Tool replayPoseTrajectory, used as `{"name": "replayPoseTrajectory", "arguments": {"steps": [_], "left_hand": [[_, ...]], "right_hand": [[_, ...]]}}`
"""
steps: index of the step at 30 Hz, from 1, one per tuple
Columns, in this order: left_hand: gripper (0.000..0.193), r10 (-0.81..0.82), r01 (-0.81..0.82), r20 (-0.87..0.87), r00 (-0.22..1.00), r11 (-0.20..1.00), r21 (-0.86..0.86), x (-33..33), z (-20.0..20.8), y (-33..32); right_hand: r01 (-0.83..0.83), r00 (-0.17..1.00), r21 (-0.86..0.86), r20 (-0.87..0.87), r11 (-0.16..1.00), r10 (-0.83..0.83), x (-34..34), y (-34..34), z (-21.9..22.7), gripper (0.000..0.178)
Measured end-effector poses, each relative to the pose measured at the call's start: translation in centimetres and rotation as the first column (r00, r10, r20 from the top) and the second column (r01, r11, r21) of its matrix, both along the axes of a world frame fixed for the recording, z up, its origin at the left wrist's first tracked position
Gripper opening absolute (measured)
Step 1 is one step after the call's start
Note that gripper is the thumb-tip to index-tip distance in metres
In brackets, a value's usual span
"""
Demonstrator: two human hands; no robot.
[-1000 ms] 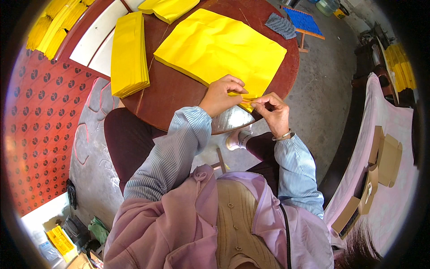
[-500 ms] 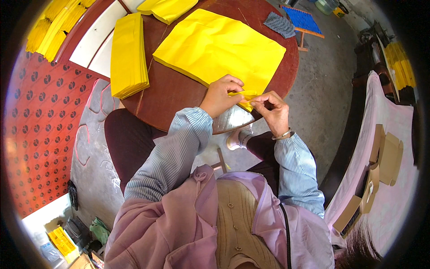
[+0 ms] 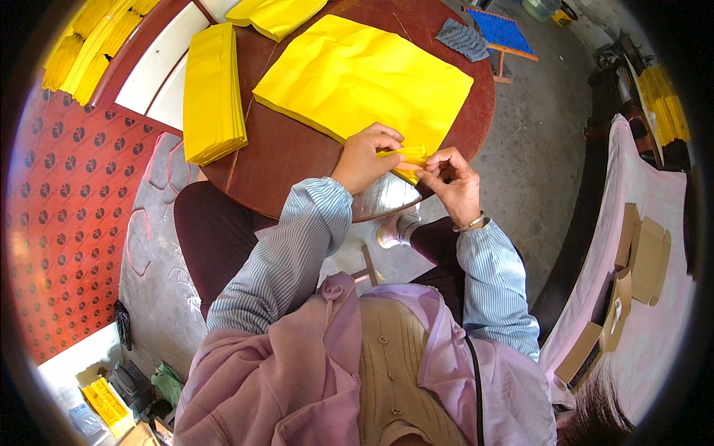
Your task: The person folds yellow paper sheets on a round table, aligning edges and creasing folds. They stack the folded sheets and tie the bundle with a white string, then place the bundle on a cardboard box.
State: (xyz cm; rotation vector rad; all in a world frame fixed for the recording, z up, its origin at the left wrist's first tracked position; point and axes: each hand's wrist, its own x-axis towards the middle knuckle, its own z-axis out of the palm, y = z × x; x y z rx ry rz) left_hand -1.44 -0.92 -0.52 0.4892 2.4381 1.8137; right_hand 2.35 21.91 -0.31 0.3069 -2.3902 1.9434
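l hand has thumb n fingers closed on the l part of a small folded yellow piece; r hand has thumb n index bent almost together at its r end, touching or v. close, can't tell if they pinch it. piece sits btwn the two hands at the near edge of the tbl; can't tell if it's loose or part of the big yellow stack just beyond the grip.

handling, my guess: light, thin, paper-like, bends easily, prob. holds a crease; cd tear or wrinkle if yanked, maybe a bit slippery layer on layer. best hold = fingertip pinch on the folded edge, l hand pressing flat nr the fold. big stack looks floppy at the edges, so take it w/ both hands underneath.

labels: none seen on the yellow stuff, incl. the long bundle left of the grip. red sheet, far left of the hands, has a repeated dark round emblem; small print there too tiny to read.
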Motion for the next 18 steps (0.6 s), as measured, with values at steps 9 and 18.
{"name": "replayPoseTrajectory", "arguments": {"steps": [9,18], "left_hand": [[0.016,0.008,-0.008,0.024,1.000,1.000,-0.007,0.0,0.1,0.0],[0.016,0.002,-0.002,0.030,1.000,1.000,-0.009,-0.1,0.1,-0.1]], "right_hand": [[-0.005,0.992,0.192,-0.121,0.981,0.029,0.3,0.2,1.4,0.018],[0.017,0.995,0.225,-0.095,0.974,0.005,0.4,0.1,1.8,0.011]]}}
